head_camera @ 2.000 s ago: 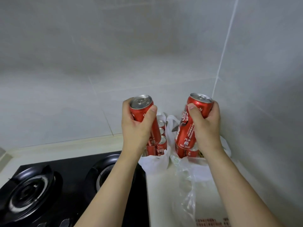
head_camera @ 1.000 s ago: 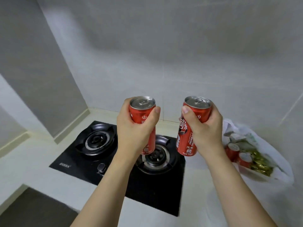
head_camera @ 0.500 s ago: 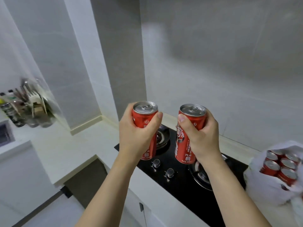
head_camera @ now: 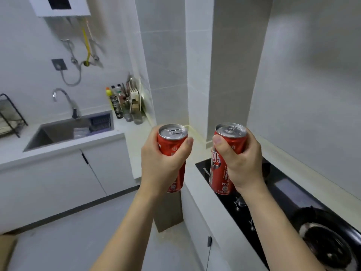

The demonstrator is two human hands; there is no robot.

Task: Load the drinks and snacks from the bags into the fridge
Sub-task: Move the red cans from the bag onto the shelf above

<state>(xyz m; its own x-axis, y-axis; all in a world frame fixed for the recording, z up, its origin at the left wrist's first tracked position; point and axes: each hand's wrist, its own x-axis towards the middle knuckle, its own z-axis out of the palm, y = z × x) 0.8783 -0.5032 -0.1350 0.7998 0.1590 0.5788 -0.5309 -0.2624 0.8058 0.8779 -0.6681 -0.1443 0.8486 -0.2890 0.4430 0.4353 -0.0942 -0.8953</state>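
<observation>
— What are the fingers doing?

— The left hand [head_camera: 162, 165] is wrapped round a red can [head_camera: 172, 151], thumb across its front. The right hand [head_camera: 239, 163] grips a second can [head_camera: 224, 169] the same way. Both are upright, held apart at chest height.

— Which step is it?

— Carrying, I'd say. No fridge or bag in sight, so the next move calls for finding it and freeing a hand for the door.

— And around them?

— A black stove [head_camera: 293, 208] on a pale counter [head_camera: 197, 194] to the right, a sink [head_camera: 58, 133] across the floor.
</observation>
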